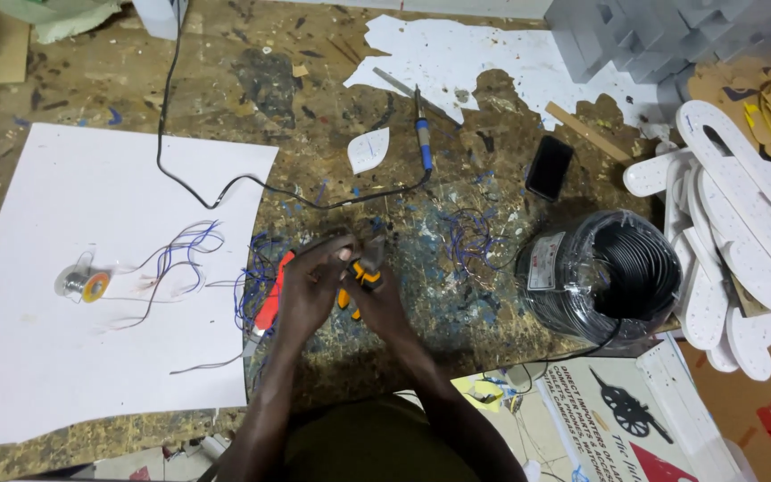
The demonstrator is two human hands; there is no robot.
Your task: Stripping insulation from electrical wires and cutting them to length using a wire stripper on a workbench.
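Sprawling paint-flecked workbench (457, 268), white sheet (64, 357), black cable coil (613, 277).

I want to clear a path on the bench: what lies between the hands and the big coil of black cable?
In the head view, a loose tangle of thin purple wires lies on the paint-stained bench between the hands and the black cable coil.

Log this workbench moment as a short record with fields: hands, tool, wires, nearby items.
left hand: left hand, closed around thin wire beside the tool
right hand: right hand, grip on the yellow-handled pliers
wires: loose blue wires by the hands
sheet: white sheet holding a solder spool
bench: soldering iron, black phone, black cable coil
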